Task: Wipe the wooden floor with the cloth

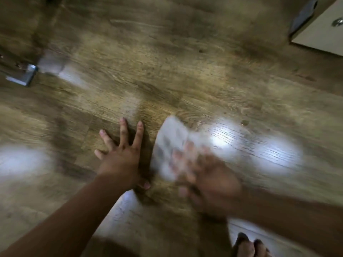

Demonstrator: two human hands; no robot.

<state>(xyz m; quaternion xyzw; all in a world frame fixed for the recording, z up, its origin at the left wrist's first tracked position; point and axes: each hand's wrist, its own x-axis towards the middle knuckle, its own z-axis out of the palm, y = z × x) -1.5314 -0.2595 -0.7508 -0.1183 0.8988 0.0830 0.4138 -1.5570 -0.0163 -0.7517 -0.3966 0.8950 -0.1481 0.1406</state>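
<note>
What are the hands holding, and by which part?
The right hand is on the white cloth, fingers over its near end; blur hides whether they grip or press. The left hand holds nothing, spread flat on the wooden floor.

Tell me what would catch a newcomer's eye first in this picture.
The blurred right hand, low and right of centre, lies on a pale cloth on the wooden floor. Just left of it, the left hand is planted flat on the boards, fingers spread. Bright patches of reflected light glare off the floor right of the cloth.
</note>
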